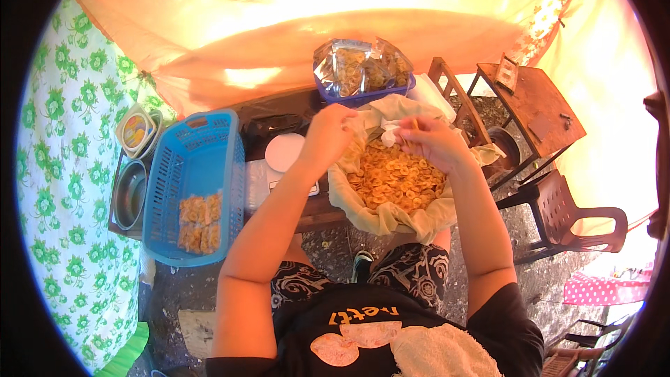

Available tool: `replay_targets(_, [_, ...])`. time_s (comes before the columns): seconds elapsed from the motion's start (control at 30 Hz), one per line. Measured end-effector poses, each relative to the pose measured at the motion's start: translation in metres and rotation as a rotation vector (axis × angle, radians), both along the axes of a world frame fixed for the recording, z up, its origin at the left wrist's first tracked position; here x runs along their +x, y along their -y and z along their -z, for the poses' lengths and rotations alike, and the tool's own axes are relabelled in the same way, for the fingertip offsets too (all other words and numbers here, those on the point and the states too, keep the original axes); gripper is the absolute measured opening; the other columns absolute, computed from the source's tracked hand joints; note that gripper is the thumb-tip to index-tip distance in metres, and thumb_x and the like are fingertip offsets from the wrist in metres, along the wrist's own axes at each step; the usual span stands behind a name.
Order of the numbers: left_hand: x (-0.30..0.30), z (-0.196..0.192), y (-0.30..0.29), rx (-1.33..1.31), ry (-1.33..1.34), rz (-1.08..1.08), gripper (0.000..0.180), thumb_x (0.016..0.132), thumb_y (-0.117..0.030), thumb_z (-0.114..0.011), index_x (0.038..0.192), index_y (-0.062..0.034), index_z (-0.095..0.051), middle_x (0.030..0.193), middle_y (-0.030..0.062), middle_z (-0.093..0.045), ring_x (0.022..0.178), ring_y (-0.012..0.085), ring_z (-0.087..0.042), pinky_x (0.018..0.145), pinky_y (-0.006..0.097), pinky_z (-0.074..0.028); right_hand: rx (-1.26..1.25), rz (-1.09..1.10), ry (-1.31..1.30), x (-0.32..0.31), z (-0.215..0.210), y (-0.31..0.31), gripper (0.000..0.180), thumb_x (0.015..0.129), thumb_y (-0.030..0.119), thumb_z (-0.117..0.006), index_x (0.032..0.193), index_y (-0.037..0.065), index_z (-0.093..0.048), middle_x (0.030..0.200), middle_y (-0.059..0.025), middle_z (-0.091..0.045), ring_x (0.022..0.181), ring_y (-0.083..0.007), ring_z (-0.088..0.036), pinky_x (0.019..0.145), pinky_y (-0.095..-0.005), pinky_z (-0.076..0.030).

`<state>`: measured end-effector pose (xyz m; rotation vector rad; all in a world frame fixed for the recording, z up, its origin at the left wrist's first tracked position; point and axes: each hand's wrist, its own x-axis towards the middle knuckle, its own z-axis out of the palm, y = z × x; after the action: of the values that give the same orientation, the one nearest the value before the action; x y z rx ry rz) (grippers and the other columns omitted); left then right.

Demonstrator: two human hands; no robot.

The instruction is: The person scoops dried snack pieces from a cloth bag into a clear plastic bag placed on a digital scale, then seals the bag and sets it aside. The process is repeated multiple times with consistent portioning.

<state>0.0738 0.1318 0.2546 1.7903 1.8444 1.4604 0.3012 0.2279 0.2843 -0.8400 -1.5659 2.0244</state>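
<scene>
A basin lined with pale cloth [352, 213] stands in front of me, heaped with thin round yellow-orange chips [398, 178] that look like banana chips. My left hand [328, 136] is raised over the basin's left edge, its fingers drawn together; what they hold, if anything, I cannot make out. Above the chips, the fingers of my right hand [433, 143] are pinched. A small white crumpled thing [389, 132] shows at those fingertips, too small to name and seemingly held by them.
Left of a white scale [283, 157], a blue plastic basket [157, 199] holds several packs of chips [200, 223]. Behind the basin stands a blue container [363, 96] of silvery packs [356, 66]. A metal pot [130, 194] is far left; a brown chair [558, 213] and wooden table [537, 108] stand right.
</scene>
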Motion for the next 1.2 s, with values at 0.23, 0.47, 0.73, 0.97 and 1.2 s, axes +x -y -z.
replay_targets(0.23, [0.044,-0.005,-0.010,-0.211,0.221,0.153,0.036,0.070,-0.001,-0.064,0.106,-0.0003,-0.065,0.087,0.0117,-0.063,0.081,0.0212,-0.062,0.074,0.031,-0.048,0.468,-0.108,0.335,-0.047,-0.057,0.020,0.028,0.085,0.008,-0.066,0.110,0.000,-0.056,0.101,-0.0065,-0.059,0.095,-0.0145,-0.059,0.082,-0.0296,-0.053])
replay_targets(0.47, [0.034,0.002,-0.015,-0.340,0.210,0.131,0.043,0.067,-0.002,-0.066,0.110,-0.0012,-0.066,0.085,0.0070,-0.061,0.079,0.0170,-0.060,0.074,0.029,-0.048,0.423,-0.138,0.424,-0.050,-0.051,0.021,0.031,0.085,0.000,-0.056,0.116,-0.001,-0.054,0.109,-0.0092,-0.057,0.103,-0.0169,-0.057,0.086,-0.0279,-0.051])
replay_targets(0.73, [0.008,-0.005,-0.005,-0.354,0.326,0.161,0.038,0.070,0.000,-0.063,0.108,0.0014,-0.066,0.085,0.0030,-0.060,0.073,0.0107,-0.057,0.067,0.026,-0.046,0.521,0.025,0.116,-0.061,-0.033,0.018,0.032,0.085,-0.006,-0.050,0.116,-0.003,-0.053,0.110,-0.0109,-0.056,0.105,-0.0186,-0.057,0.087,-0.0296,-0.051])
replay_targets(0.97, [-0.066,-0.022,0.007,-0.223,0.310,-0.012,0.038,0.072,-0.002,-0.061,0.109,0.0003,-0.067,0.093,0.0139,-0.068,0.086,0.0195,-0.064,0.079,0.030,-0.049,0.612,0.159,0.088,-0.056,-0.004,0.021,0.023,0.086,0.000,-0.055,0.109,-0.001,-0.056,0.100,-0.0066,-0.061,0.094,-0.0142,-0.060,0.079,-0.0268,-0.048])
replay_targets(1.2, [-0.127,0.052,-0.004,-0.151,0.021,-0.233,0.039,0.073,0.000,-0.061,0.112,-0.0003,-0.064,0.109,0.0166,-0.064,0.098,0.0310,-0.061,0.088,0.037,-0.047,0.591,0.063,0.203,-0.062,0.061,0.034,0.021,0.086,0.003,-0.056,0.106,0.001,-0.061,0.098,-0.0050,-0.062,0.092,-0.0140,-0.058,0.084,-0.0276,-0.045])
